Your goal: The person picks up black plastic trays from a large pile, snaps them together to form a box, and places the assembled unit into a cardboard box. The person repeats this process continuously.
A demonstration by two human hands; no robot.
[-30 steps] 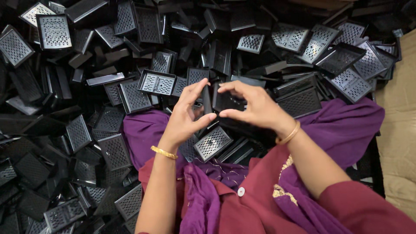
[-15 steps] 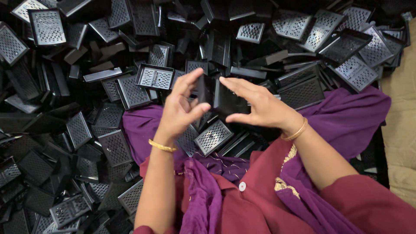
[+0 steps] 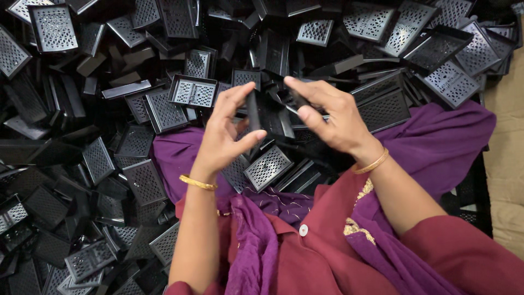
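My left hand (image 3: 226, 134) pinches a small black plastic piece (image 3: 253, 109) on edge between thumb and fingers. Close beside it, my right hand (image 3: 333, 117) grips another black plastic piece (image 3: 301, 101), mostly hidden under its fingers. Both hands hover together above my lap, over a purple cloth (image 3: 436, 145) and a heap of black perforated tray-like parts. One such perforated tray (image 3: 267, 167) lies just below the hands on the lap. A gold bangle circles each wrist.
A dense pile of black perforated rectangular trays (image 3: 192, 91) covers the whole area ahead and to the left. My maroon garment (image 3: 327, 251) fills the lower middle. A tan surface (image 3: 507, 164) runs along the right edge.
The hands, joined on one black part a second ago, have drawn slightly apart and risen, each now holding a separate piece. The view has shifted slightly.
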